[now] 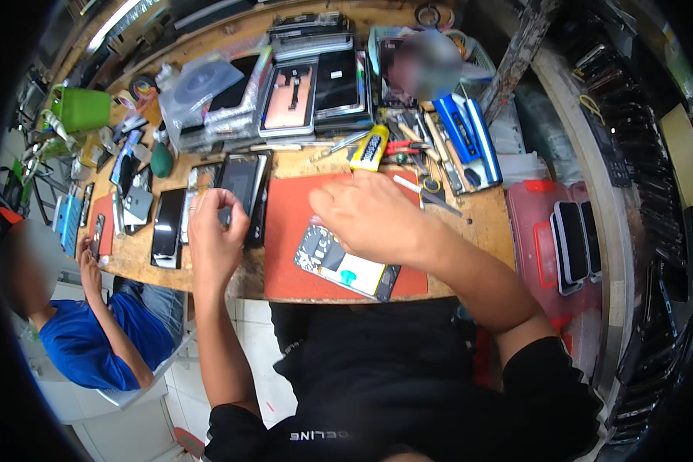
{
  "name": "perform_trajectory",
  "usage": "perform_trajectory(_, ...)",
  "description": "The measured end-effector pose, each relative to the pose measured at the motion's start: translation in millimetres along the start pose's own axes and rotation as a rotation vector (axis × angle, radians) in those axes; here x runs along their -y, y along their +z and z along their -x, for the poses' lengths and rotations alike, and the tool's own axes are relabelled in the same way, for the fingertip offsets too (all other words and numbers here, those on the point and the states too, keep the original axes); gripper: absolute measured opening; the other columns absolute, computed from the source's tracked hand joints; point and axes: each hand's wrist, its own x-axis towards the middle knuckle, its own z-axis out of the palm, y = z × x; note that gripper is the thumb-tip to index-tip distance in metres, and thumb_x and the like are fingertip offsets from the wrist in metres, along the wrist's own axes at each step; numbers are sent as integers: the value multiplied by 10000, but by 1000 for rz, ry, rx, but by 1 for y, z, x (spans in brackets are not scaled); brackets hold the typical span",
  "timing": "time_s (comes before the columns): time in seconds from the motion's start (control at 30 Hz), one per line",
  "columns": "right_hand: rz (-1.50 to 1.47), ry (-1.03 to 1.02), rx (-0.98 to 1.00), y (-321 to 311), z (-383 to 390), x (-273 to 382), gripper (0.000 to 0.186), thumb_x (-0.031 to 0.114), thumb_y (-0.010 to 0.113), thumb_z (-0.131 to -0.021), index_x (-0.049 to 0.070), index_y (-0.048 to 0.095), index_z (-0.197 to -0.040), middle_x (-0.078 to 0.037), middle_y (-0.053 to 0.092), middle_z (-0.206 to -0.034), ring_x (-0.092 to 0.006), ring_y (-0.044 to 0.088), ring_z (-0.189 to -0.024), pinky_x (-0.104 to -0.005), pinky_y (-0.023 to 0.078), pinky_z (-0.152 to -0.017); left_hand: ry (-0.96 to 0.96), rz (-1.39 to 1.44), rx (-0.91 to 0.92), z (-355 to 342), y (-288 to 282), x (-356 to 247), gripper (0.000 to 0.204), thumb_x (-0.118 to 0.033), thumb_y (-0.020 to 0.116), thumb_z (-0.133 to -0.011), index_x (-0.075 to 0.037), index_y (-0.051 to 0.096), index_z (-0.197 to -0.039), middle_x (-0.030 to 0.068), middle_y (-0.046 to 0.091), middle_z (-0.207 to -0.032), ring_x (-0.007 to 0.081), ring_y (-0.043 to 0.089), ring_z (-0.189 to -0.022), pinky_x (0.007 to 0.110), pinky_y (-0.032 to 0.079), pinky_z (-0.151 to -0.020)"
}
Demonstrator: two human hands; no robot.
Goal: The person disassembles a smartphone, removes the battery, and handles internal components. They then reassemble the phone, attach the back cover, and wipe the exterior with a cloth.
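My right hand [366, 215] lies palm down on an opened phone [343, 266] that rests on a red work mat [292, 231] at the front of the wooden bench. The phone's inside shows a white and yellow battery and a teal tab. My left hand [215, 231] hovers left of the mat with thumb and fingers pinched together over a dark phone screen [242, 185]; whether it holds a small part I cannot tell.
A yellow glue tube [369, 148], pliers and tweezers lie behind the mat. Stacks of phone screens and frames [308, 88] fill the back. A green cup [81, 108] stands far left. A red tray [554, 239] with phones sits right. Another person in blue [85, 339] sits left.
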Motion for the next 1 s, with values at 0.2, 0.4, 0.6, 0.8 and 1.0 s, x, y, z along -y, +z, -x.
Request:
perform_trajectory(0.2, 26, 50, 55, 1, -1, -2, 232, 10, 731, -775, 29, 609, -971, -144, 702, -899, -366, 750, -860, -488, 574, -738, -131, 350, 44, 44, 43, -40, 138, 22, 750, -873, -15, 630, -931, 121, 652, -870, 287, 670, -783, 399, 557, -729)
perform_trajectory(0.4, 2, 85, 5, -2, -1, -2, 318, 41, 725, -872, 20, 653, -1181, -168, 726, -1017, -395, 739, -917, -492, 577, -777, -196, 448, 51, 48, 62, -44, 299, 50, 740, -887, -58, 658, -1154, 111, 674, -972, 257, 705, -853, 378, 572, -768)
perform_trajectory(0.6, -286, 155, -47, -4, -9, 1, 339, 11, 692, -955, 9, 668, -1292, -228, 735, -1077, -412, 740, -950, -484, 582, -814, -181, 588, 152, 49, 54, -48, 407, 27, 742, -951, -23, 648, -1344, 135, 752, -1012, 310, 747, -965, 416, 587, -871)
perform_trajectory(0.8, -422, 126, -102, 6, -11, 0, 342, -55, 664, -961, -27, 657, -1302, -226, 730, -1122, -398, 738, -970, -460, 582, -846, -162, 624, 88, 49, 55, -48, 442, 35, 748, -940, -28, 654, -1367, 139, 775, -987, 307, 757, -950, 410, 593, -869)
perform_trajectory(1.0, -365, 79, -110, 8, -11, -2, 362, -83, 653, -970, -32, 670, -1328, -190, 753, -1044, -284, 778, -919, -376, 608, -809, -117, 604, 46, 49, 55, -47, 424, 37, 747, -941, -28, 658, -1351, 142, 779, -993, 315, 763, -944, 410, 597, -851)
